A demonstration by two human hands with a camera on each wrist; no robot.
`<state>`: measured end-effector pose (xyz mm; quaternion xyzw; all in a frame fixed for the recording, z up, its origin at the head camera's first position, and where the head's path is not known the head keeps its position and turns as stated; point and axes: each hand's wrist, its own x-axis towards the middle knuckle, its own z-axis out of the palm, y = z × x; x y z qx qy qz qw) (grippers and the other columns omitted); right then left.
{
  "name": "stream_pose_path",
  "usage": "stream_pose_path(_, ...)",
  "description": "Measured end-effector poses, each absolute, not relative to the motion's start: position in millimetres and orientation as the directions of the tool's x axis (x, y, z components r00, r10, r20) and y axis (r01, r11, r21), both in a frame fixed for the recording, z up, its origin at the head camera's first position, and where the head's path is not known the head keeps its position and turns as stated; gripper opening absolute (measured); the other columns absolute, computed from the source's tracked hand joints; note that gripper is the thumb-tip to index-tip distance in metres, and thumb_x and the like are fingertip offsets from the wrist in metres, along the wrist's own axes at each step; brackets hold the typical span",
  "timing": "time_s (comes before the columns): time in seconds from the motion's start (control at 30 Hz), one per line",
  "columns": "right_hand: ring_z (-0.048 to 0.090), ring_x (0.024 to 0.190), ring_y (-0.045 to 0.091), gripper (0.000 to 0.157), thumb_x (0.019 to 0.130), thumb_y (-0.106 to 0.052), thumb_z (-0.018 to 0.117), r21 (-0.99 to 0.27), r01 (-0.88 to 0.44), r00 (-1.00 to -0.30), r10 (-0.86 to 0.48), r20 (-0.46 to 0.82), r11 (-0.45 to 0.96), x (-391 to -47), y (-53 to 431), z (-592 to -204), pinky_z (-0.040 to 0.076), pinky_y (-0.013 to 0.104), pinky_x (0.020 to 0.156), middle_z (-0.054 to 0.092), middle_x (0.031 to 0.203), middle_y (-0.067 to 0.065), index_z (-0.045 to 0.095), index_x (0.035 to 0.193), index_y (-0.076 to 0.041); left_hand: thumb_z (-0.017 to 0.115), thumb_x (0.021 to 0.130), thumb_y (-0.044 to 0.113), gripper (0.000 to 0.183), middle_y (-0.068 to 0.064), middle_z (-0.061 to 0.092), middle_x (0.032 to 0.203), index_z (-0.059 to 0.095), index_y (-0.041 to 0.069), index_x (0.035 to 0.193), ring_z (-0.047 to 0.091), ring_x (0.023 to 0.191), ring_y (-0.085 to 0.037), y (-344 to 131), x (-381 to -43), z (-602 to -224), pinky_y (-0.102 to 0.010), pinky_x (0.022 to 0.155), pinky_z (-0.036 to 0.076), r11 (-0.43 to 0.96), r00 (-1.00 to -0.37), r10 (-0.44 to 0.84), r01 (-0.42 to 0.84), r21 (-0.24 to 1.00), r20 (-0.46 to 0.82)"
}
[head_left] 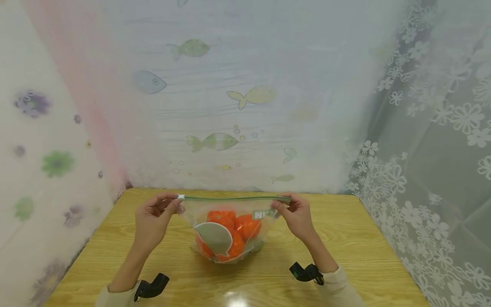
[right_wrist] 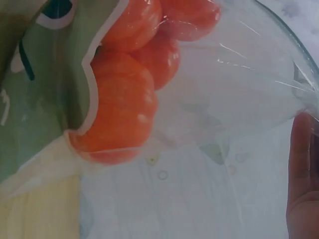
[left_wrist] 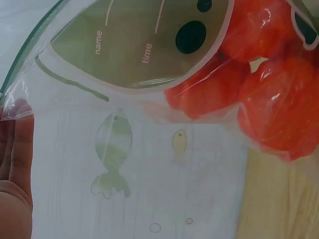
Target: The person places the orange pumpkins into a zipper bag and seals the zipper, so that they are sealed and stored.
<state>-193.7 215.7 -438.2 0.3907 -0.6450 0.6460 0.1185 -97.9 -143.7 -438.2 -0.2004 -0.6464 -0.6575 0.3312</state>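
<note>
Both hands hold up a clear zip bag [head_left: 245, 247] by its two top corners, its green zip strip [head_left: 230, 199] stretched straight between them. The left hand [head_left: 151, 217] pinches the left corner, where a small white slider [head_left: 180, 197] sits. The right hand [head_left: 298, 215] pinches the right corner, thumb in front. Inside hang several orange-red, ribbed, tomato-like fruits [head_left: 247, 226], bunched at the bottom. A green printed label [left_wrist: 144, 45] with "name" and "time" covers part of them. In the right wrist view, another fruit [right_wrist: 117, 109] shows beside a green printed area [right_wrist: 50, 89].
Under the bag is a wood-grain table [head_left: 161, 264]. A pale curtain with printed fish [head_left: 220, 141] hangs behind it, with flower-patterned sheets [head_left: 57, 164] at the sides. Black wrist mounts [head_left: 151, 286] are strapped over light sleeves [head_left: 339, 288].
</note>
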Motion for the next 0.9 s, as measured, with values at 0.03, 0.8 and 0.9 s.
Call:
stream_pose_path(0.03, 0.069, 0.066, 0.005, 0.005, 0.096, 0.008, 0.063, -0.733, -0.665, -0.66, -0.347, 0.667, -0.145, -195.3, 213.9, -433.6, 0.06, 0.025, 0.058, 0.074, 0.089, -0.01, 0.065, 0.099, 0.01, 0.06, 0.093, -0.018, 0.012, 0.005, 0.076, 0.087, 0.066, -0.018, 0.103, 0.072, 0.071, -0.006, -144.8, -101.1, -435.3, -0.02, 0.069, 0.061, 0.054, -0.692, -0.185, 0.702, 0.711, 0.698)
stream_pose_path(0.8, 0.068, 0.096, 0.009, 0.025, 0.103, -0.009, 0.06, -0.935, -0.346, -0.901, -0.304, 0.309, 0.075, -291.2, 165.1, -446.2, 0.06, 0.053, 0.086, 0.064, 0.124, 0.031, 0.062, 0.112, 0.014, 0.068, 0.098, 0.007, 0.029, -0.01, 0.071, 0.094, 0.064, -0.014, 0.118, 0.07, 0.069, -0.005, -194.0, -237.8, -459.2, -0.024, 0.07, 0.062, 0.076, -0.871, -0.233, 0.427, 0.901, 0.433)
stream_pose_path(0.9, 0.068, 0.094, 0.008, 0.025, 0.103, -0.009, 0.061, -0.937, -0.336, -0.912, -0.281, 0.299, 0.094, -302.9, 160.5, -451.8, 0.058, 0.056, 0.089, 0.064, 0.124, 0.031, 0.063, 0.115, 0.012, 0.067, 0.099, 0.009, 0.032, -0.021, 0.068, 0.1, 0.062, -0.013, 0.122, 0.07, 0.071, -0.004, -199.3, -252.6, -463.5, -0.025, 0.072, 0.063, 0.086, -0.9, -0.195, 0.381, 0.921, 0.391)
